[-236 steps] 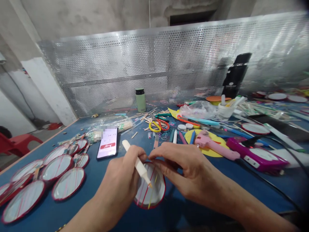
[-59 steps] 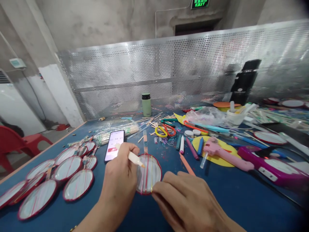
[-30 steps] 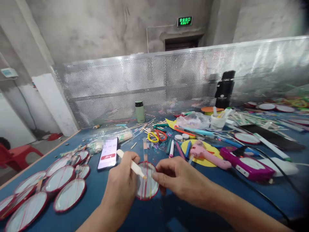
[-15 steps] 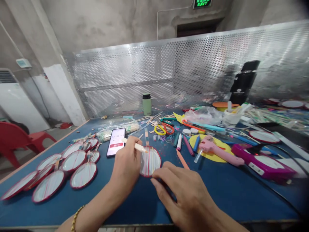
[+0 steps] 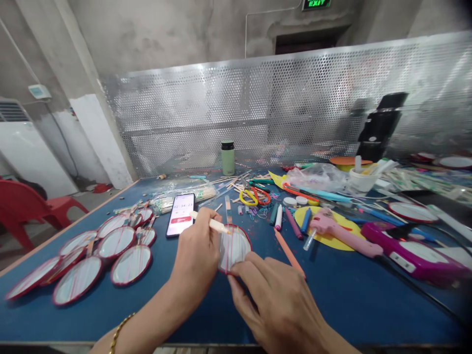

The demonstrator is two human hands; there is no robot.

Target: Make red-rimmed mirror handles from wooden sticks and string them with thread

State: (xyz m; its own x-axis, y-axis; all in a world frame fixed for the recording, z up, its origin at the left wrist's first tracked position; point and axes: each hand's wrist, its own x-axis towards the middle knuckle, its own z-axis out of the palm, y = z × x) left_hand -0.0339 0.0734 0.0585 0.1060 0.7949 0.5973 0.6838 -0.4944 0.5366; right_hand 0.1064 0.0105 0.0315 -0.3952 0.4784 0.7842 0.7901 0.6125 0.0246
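Because both hands are on it, the round striped disc (image 5: 236, 250) is partly covered; it sits above the blue desk (image 5: 206, 324), between the hands near the middle of the view; dark red rim, pale face, pinkish-red lines running down it; flat stick (image 5: 228, 210) out from the top edge, pointing away from the person.

Left hand (image 5: 199, 246) pinches a cream marker (image 5: 218, 225), orange tip over the disc's upper part, contact of tip and face can't be told; same hand's fingers sit against the disc's left edge; gold bracelet (image 5: 121, 330) on that wrist. Right hand (image 5: 276, 295) has thumb and fingertips drawn together at the lower right rim; can't tell what, if anything, is gripped there, fingers hide it.

Just left of the left hand, a phone (image 5: 180, 214) with its screen lit, timer-like digits; further left, a cluster of red-rimmed discs (image 5: 117, 242), several overlapping, some with sticks showing. Right of the disc, an orange marker (image 5: 289, 251) lies by the right hand; beyond it a purple marker (image 5: 294, 223) and a blue marker (image 5: 306, 221); then a pink glue gun (image 5: 344, 236) across a yellow round piece (image 5: 326, 240), a purple device (image 5: 413, 250) next to it.

Farther back, scissors (image 5: 242, 200) with yellow and red handles, loose sticks, a green tumbler (image 5: 227, 161) upright; perforated metal panel (image 5: 184, 113) behind.
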